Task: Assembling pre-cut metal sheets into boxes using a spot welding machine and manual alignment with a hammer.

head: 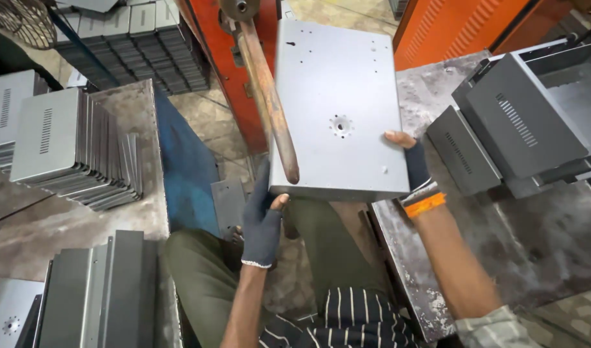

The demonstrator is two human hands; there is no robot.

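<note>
A grey sheet-metal panel (337,84) with a punched centre hole and small holes is held flat in front of me, over my lap. My left hand (263,219), in a dark fingerless glove, grips its near left corner from below. My right hand (413,164), gloved with an orange wristband, holds the panel's near right edge, fingers on top. A worn brown lever handle (269,103) of the orange machine (211,51) hangs down just left of the panel, crossing its left edge.
Stacks of grey vented panels (69,148) lean on the left bench; more lie at bottom left (95,290) and far back (140,45). On the right bench (540,238) sit grey vented box housings (527,122). A second orange machine body (456,26) stands behind.
</note>
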